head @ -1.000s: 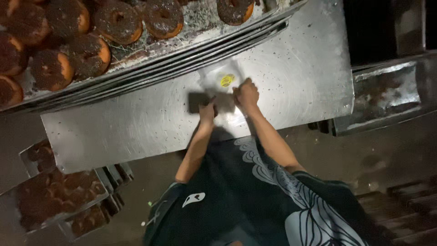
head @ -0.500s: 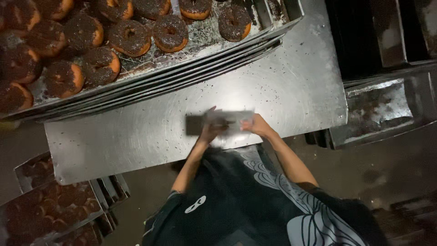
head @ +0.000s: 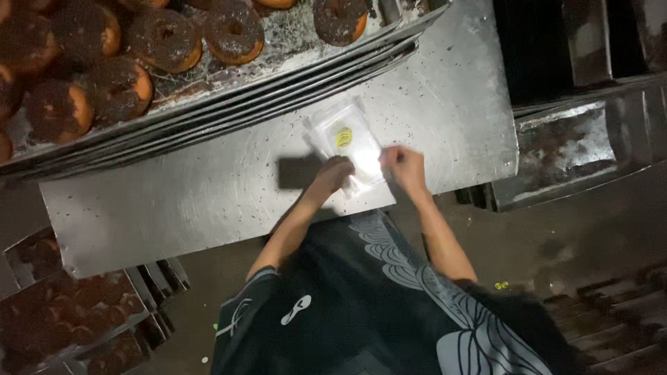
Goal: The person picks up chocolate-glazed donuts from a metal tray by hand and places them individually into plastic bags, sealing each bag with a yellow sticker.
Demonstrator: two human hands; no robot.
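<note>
A clear plastic bag (head: 345,141) with a small yellow round sticker lies on the steel table (head: 208,201) near its front edge. My left hand (head: 335,173) rests on the bag's lower left corner, fingers curled on the plastic. My right hand (head: 403,169) pinches the bag's lower right edge. A dark shadow falls on the table just left of my left hand.
A stack of metal trays (head: 229,104) at the back holds several chocolate-topped doughnuts (head: 163,38). More doughnuts sit in trays (head: 69,312) below the table at lower left. An empty greasy tray (head: 583,142) lies to the right. Dark floor is beneath.
The bag now lies spread out on the table again with its sticker showing; half a second ago my hands covered it. My hands have shifted slightly toward the bag's lower edge.
</note>
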